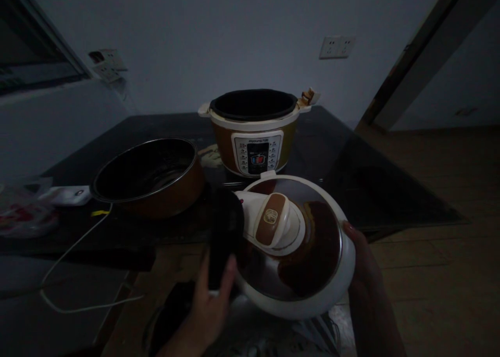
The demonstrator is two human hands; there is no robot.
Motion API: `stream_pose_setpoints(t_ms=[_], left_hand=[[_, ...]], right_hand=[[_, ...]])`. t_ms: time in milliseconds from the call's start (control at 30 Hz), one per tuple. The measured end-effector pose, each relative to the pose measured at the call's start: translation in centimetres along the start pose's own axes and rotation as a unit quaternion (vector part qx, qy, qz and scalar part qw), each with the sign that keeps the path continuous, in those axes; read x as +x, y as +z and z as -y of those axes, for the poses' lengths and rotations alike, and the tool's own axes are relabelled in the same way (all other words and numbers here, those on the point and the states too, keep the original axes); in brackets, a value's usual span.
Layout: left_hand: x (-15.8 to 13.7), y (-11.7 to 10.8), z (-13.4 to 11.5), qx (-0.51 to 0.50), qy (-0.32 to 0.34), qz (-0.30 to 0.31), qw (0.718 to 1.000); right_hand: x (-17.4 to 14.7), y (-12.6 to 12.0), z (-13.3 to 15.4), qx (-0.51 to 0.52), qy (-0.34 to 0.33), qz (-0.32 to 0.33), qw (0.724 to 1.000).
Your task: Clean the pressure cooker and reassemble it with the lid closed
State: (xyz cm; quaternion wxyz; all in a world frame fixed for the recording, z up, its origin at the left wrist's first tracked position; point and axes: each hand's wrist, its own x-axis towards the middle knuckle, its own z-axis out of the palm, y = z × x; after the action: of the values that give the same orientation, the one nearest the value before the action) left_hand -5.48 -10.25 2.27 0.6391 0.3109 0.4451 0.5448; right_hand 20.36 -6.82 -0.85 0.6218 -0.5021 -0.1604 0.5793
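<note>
My right hand (pixel 361 253) grips the edge of a round pressure cooker lid (pixel 300 305), white-rimmed with a brown and dark top and a brown-and-white knob. The lid is tilted, its top facing me. Closed around the handle of a black tool (pixel 226 227) with a rounded head is my left hand (pixel 213 305). Motion blurs this tool and its kind is unclear; it overlaps the lid's left side, and I cannot tell whether they touch. Behind the lid, an electric pressure cooker (pixel 224 143) stands lidless on a dark table (pixel 332 175), with a front control panel and a dark inside.
Left of the cooker sits a wide brown pot (pixel 172 190), dark inside. Beside it are a white device (pixel 70 195) and a plastic bag (pixel 27 216). A white cable (pixel 78 242) hangs over the front edge. Wall sockets (pixel 338 47) are at the back.
</note>
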Motion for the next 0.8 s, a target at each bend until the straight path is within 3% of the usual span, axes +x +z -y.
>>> stream_pose_setpoints(t_ms=[67,100,200,267,333,433,567,800], left_hand=[[1.0,1.5,0.3,0.141,0.094,0.083,0.982],[1.3,2.1,0.4,0.237,0.161,0.123,0.950],[2.0,3.1,0.2,0.485,0.328,0.180,0.790],[2.3,3.6,-0.1,0.550,0.365,0.187,0.728],[2.6,4.2,-0.5,0.580,0.377,0.197,0.695],[3.2,5.2,-1.4,0.602,0.376,0.210,0.672],[4.3,6.1,-2.9,0.605,0.364,0.233,0.669],[7.8,7.5,-4.8,0.548,0.312,0.261,0.731]], right_hand=[[0.0,0.1,0.1,0.008,0.000,-0.002,1.000],[-0.1,0.2,0.1,0.012,0.003,0.000,1.000],[-0.3,0.5,0.3,0.024,0.019,0.004,1.000],[-0.4,0.6,0.3,0.026,0.023,0.003,0.999],[-0.4,0.6,0.2,0.025,0.016,-0.008,1.000],[-0.3,0.4,0.0,0.017,0.003,-0.012,1.000],[0.0,0.2,-0.4,0.011,0.011,0.016,1.000],[0.7,-0.4,-0.8,0.020,0.008,-0.040,0.999]])
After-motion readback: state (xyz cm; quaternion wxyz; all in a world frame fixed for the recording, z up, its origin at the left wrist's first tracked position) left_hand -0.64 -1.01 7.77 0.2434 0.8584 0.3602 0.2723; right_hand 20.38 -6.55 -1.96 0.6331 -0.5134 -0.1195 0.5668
